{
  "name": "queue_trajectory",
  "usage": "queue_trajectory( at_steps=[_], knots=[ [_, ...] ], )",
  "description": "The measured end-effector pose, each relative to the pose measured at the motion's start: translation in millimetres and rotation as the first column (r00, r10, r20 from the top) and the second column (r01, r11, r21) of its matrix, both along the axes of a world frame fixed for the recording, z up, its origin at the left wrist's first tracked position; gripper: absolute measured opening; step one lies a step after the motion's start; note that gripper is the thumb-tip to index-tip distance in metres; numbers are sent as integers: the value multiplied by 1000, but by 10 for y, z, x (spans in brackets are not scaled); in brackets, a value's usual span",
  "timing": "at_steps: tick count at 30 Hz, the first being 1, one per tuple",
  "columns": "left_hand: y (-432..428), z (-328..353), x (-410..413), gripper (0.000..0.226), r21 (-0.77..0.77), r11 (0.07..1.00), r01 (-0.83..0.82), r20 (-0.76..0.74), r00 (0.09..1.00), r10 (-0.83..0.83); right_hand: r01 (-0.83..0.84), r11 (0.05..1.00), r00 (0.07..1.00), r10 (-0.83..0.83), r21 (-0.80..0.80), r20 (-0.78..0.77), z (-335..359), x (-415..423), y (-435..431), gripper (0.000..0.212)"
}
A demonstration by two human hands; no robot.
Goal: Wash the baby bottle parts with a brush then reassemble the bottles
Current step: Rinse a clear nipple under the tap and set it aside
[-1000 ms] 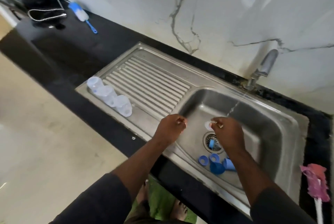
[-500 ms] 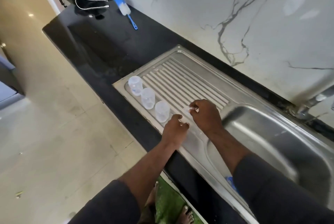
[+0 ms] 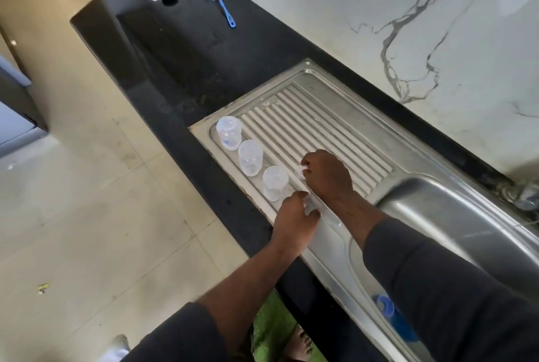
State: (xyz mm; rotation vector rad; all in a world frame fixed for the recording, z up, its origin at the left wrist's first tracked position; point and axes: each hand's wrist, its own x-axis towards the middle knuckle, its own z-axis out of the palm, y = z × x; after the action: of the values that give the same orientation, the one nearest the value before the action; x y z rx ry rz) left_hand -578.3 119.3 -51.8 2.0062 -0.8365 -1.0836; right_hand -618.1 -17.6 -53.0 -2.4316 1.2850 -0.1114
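Three clear bottle bodies (image 3: 250, 157) stand in a row on the drainboard (image 3: 320, 125), just beside my right hand (image 3: 328, 179), which pinches a small clear part (image 3: 299, 172) against the ribs, while my left hand (image 3: 294, 220) lies curled nearby, contents indiscernible.

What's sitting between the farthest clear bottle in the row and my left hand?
Two more clear bottles: the middle bottle and the nearest bottle stand between the farthest bottle and your left hand, as the head view shows.
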Motion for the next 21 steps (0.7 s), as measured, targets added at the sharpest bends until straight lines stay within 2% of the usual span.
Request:
queue_trajectory(
  at_steps=[6,12,16,21],
  knots=[
    [33,-57,-59,40,9,999,40,21,999,-40,-28,999,999,28,35,17,-42,-23,-60,26],
    [25,-60,-62,44,8,998,55,68,996,-56,-2,998,996,-3,63,90,-25,-115,-87,42],
    [-30,-6,-148,39,-15,997,80,78,994,-78,97,995,981,-99,21,165,-47,-429,-55,31],
    [-220,29,-438,35,-30,984,176,81,982,-173,262,959,945,-277,105,176,-106,-1187,78,19]
  ],
)
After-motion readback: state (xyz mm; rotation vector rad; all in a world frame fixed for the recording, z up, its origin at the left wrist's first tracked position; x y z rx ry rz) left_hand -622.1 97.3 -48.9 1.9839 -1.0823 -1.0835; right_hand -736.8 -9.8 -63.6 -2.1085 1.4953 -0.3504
